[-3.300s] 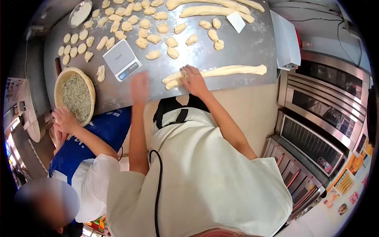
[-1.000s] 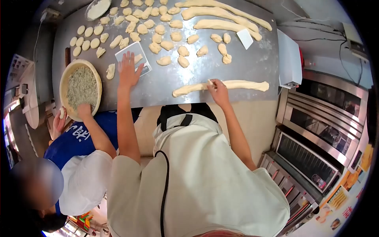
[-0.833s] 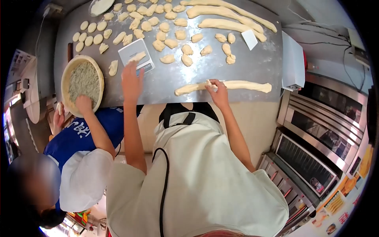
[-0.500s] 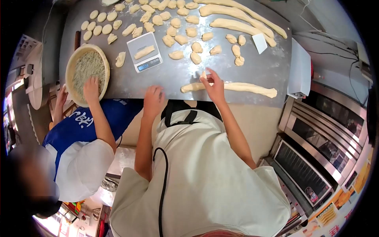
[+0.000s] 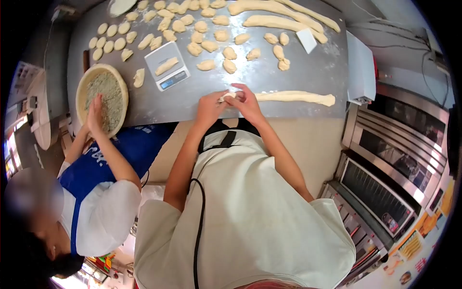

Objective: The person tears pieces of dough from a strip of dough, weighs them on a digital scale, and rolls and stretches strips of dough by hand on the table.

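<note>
Close together at the near edge of the table, my left hand (image 5: 210,107) and my right hand (image 5: 249,104) are both closed on pale dough (image 5: 230,95) that shows between the fingers. A long dough rope (image 5: 298,97) stretches right from beside my right hand. Its left end is hidden behind my hands, so I cannot tell whether the held dough is joined to it. Beyond my left hand, a digital scale (image 5: 178,79) carries one dough piece (image 5: 166,66). Several loose dough pieces (image 5: 229,66) lie farther back.
Thicker dough ropes (image 5: 284,22) and a white scraper (image 5: 306,40) lie at the back right of the metal table (image 5: 317,72). Flattened dough rounds (image 5: 108,46) are at the left. A co-worker's hands (image 5: 95,114) are over a bowl of filling (image 5: 126,103). Ovens (image 5: 385,159) stand right.
My left hand has moved right to meet my right hand, which has shifted slightly left with its dough. The co-worker's hands have come together over the bowl. The view has shifted slightly.
</note>
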A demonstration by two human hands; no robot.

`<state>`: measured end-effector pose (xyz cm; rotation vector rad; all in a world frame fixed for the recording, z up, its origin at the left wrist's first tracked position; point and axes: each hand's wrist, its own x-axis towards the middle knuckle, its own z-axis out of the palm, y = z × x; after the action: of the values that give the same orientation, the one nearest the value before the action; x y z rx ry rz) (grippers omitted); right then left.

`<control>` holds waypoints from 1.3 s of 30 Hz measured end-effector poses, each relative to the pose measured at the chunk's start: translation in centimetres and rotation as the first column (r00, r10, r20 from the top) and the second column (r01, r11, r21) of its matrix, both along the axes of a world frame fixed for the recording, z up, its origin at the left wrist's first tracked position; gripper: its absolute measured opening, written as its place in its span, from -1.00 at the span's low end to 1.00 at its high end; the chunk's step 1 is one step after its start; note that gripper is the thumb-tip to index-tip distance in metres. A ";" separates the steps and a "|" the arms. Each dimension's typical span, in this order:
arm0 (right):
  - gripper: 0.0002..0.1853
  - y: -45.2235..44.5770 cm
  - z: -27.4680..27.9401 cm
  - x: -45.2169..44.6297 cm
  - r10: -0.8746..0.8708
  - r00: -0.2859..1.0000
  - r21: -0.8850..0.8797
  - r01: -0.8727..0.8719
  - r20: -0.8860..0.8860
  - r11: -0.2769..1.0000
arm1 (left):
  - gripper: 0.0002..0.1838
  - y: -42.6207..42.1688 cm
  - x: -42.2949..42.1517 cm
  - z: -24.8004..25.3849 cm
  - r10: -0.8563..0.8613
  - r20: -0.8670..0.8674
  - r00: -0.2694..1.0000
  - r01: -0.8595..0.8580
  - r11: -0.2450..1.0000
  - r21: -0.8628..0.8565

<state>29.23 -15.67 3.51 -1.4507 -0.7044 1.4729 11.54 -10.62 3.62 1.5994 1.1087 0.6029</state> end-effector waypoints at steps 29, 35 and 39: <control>-0.76 7.1 0.8 5.5 0.149 0.664 0.102 -0.323 0.733 0.941 | -0.71 -4.8 -5.4 1.4 0.280 0.245 0.928 -0.169 0.904 -0.393; -0.79 14.2 0.8 -7.8 0.106 0.835 0.388 -0.359 0.541 0.849 | -0.83 -5.6 -7.2 0.7 0.455 0.138 0.880 -0.406 0.870 -0.278; -0.65 17.6 2.2 -13.7 0.102 0.813 0.418 -0.398 0.573 0.817 | -0.84 -6.9 -8.1 0.4 0.499 0.085 0.862 -0.465 0.847 -0.258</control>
<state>15.49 1.90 5.68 -1.3499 -1.5786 0.9298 3.46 -17.52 4.03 1.0529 1.4242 0.8754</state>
